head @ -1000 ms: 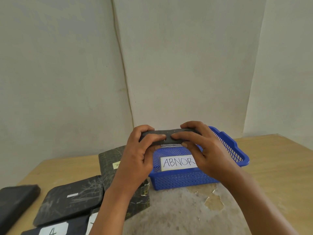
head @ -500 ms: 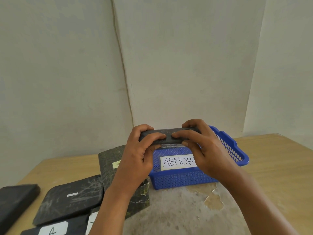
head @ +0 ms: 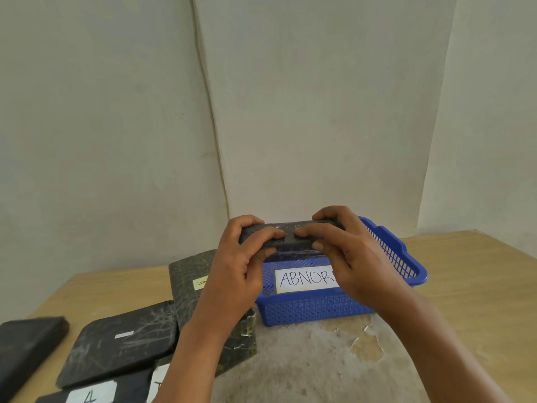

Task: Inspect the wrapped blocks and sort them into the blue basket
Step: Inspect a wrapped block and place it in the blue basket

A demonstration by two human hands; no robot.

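Note:
Both hands hold one dark wrapped block point(head: 290, 233) edge-on above the front of the blue basket point(head: 398, 251). My left hand point(head: 241, 266) grips its left end, thumb on the near edge and fingers curled over the top. My right hand point(head: 348, 257) grips its right end the same way, covering part of the basket's white label point(head: 305, 278) that reads "ABNOR". Several more wrapped blocks lie flat on the table at the left, among them a dark one with a small white strip point(head: 122, 347) and a mottled one with a yellow tag point(head: 191, 274).
The wooden table point(head: 479, 286) has a worn grey patch with peeled veneer point(head: 366, 344) in front of the basket. A black block point(head: 26, 350) lies at the far left edge, and a block labelled "4" point(head: 90, 397) at the bottom edge. Pale walls stand close behind.
The held block and both hands have stayed almost still, with only a slight shift of the fingers along its near edge.

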